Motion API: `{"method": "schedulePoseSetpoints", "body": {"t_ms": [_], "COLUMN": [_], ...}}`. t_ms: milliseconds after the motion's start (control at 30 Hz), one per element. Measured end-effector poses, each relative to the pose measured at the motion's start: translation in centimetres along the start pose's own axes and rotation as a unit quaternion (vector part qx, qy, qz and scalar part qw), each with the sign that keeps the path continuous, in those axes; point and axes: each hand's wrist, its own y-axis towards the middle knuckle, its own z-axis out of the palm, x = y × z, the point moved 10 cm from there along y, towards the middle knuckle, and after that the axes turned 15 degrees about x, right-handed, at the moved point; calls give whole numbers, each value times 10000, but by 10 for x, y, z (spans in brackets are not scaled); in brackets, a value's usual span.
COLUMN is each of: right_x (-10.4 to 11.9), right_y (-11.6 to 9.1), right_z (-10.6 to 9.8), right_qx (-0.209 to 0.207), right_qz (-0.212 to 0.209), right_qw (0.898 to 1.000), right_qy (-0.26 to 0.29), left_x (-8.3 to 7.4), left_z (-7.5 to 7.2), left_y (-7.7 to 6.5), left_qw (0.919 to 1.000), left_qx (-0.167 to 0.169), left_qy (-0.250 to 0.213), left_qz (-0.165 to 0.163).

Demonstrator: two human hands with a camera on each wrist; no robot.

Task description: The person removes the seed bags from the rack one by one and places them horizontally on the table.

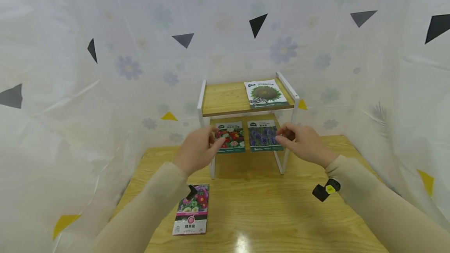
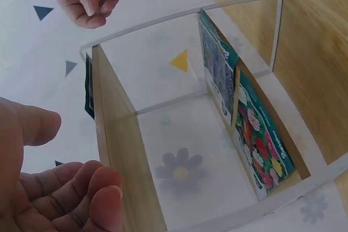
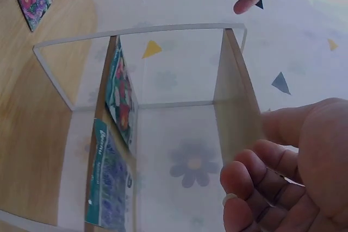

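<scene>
My left hand (image 1: 197, 148) is in front of the left side of a two-tier shelf (image 1: 222, 96), its fingers loosely bent and holding nothing. My right hand (image 1: 306, 142), also holding nothing, is by the shelf's right side with fingers gently curved. On the lower board lie a seed packet with red flowers (image 1: 231, 139) and, to its right, a purple lavender seed packet (image 1: 261, 138); each hand overlaps the nearer one in the head view. In the wrist views, the left hand (image 2: 60, 188) and right hand (image 3: 288, 172) both appear apart from these packets.
A sunflower seed packet (image 1: 266, 93) lies on the right of the upper board. A pink-and-white flower packet (image 1: 191, 221) rests on the wooden table (image 1: 267, 206) at front left, partly beneath the left forearm. Pale floral sheeting (image 1: 225, 42) surrounds the table.
</scene>
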Motion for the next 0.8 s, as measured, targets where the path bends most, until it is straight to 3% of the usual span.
{"method": "schedulePoseSetpoints", "body": {"t_ms": [133, 300, 500, 800], "right_x": [9, 15, 22, 12], "right_y": [7, 20, 46, 79], "right_z": [-21, -41, -62, -66], "right_qx": [-95, -46, -367, 66], "right_qz": [73, 544, 915, 1698], "right_qw": [9996, 9974, 9925, 9800], "right_qy": [-267, -480, -728, -1033], "left_x": [-13, -26, -41, -38], "left_z": [-7, -17, -28, -24], "left_y": [21, 45, 74, 118], "left_qw": [9998, 9988, 9986, 9946], "left_qx": [106, 177, 144, 398], "left_qy": [-137, -333, -296, 8], "left_qz": [-26, -302, -413, -963]}}
